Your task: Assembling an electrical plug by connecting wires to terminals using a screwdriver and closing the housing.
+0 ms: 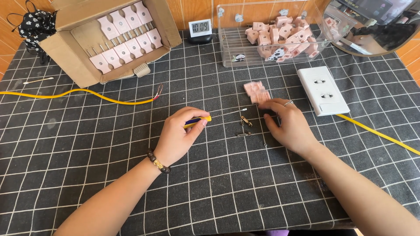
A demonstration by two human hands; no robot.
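Observation:
My left hand (179,135) is closed around a yellow and blue screwdriver (202,119) whose thin shaft points right across the black grid mat. My right hand (286,124) rests on the mat with its fingertips touching a blurred pink plug piece (257,91). Between the hands lie two small metal plug prongs (245,126) and a tiny screw (265,144).
A cardboard box (70,57) of pink plugs stands at the back left. A clear plastic bin (245,48) of pink plug parts is at the back. A white wall socket (323,90) with a yellow cable (380,133) lies right. Another yellow cable (83,92) crosses left. A small digital clock (200,29) stands behind.

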